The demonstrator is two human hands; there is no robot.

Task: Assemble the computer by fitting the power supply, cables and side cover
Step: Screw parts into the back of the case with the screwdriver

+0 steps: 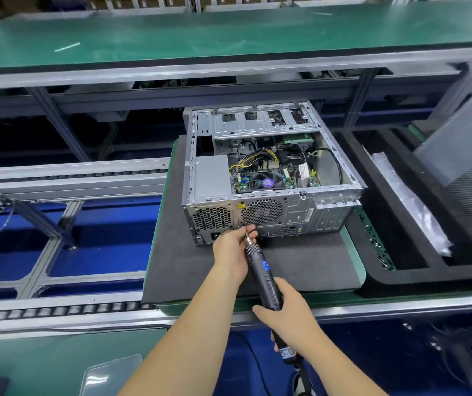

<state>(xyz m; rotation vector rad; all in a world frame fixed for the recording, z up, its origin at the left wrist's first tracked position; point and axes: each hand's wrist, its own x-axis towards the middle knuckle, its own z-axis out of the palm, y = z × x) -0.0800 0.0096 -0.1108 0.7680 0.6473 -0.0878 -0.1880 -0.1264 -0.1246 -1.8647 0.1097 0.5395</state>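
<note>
An open metal computer case [309,208] lies on its side on a dark mat [189,270], rear panel facing me. The grey power supply [213,175] sits inside at the left, with yellow and black cables [257,158] running over the motherboard [280,178]. My right hand [289,312] grips a black electric screwdriver [262,270] by its handle. My left hand [233,248] pinches the screwdriver's tip against the rear panel, just below the round fan grille [262,212]. The grey side cover [466,161] leans at the far right.
A black foam tray [417,278] at the right holds small screws [374,241] and a plastic bag [409,201]. A roller conveyor [57,310] runs along the left. A green shelf [200,35] spans above. The screwdriver's cable [304,375] hangs down near my right wrist.
</note>
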